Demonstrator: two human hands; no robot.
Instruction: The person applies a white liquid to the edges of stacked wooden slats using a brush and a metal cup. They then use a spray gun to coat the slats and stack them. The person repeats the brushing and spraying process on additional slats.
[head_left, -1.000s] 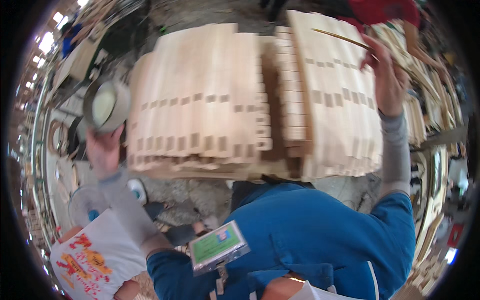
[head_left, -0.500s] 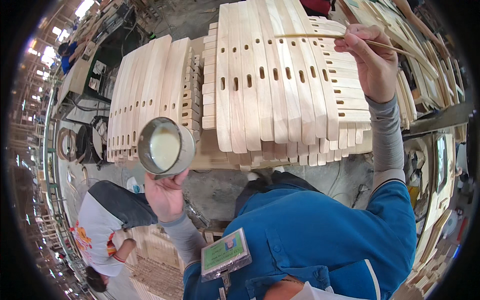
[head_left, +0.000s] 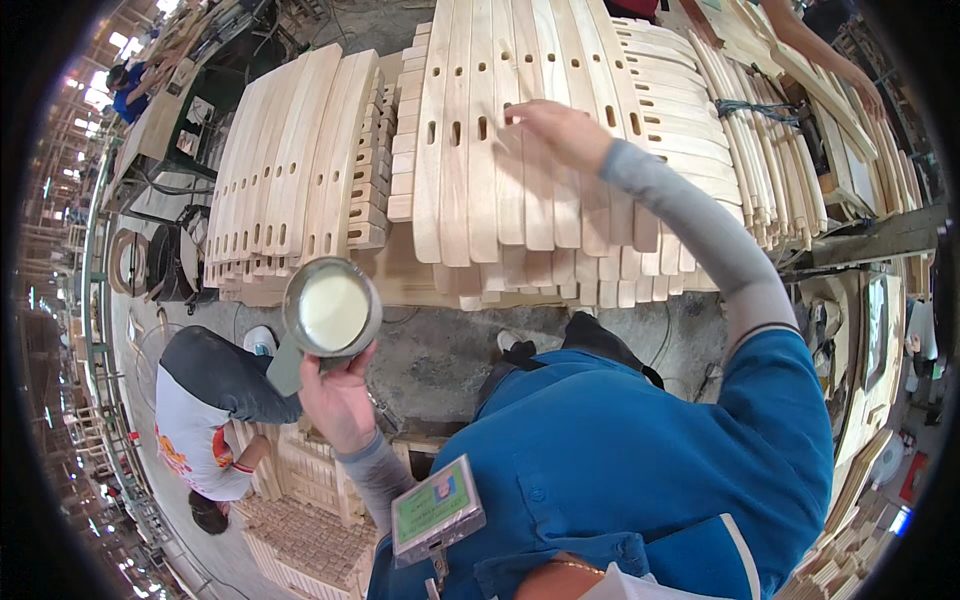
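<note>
A round metal cup (head_left: 352,318) with cream-coloured liquid (head_left: 334,311) inside is gripped in my left hand (head_left: 341,402), in front of the stacked wood. Over the middle stack of pale wooden slats (head_left: 478,205), the fingers of my right hand (head_left: 565,132) are pinched together close to a slotted hole. The thin stick seen in that hand a moment before can hardly be made out now. Each slat has rounded ends and oval slots, set in rows across the stack.
Another slat stack (head_left: 285,165) stands to the left. Bundled wooden strips (head_left: 755,150) lie at the right, by a metal beam (head_left: 880,238). A person in a white shirt (head_left: 200,410) bends at lower left. Another person's arm (head_left: 825,50) reaches in at upper right.
My right hand has come down and left, from the raised stick to the middle slats' slots. My left hand still holds the cup, now showing its liquid more squarely. The view has shifted slightly.
</note>
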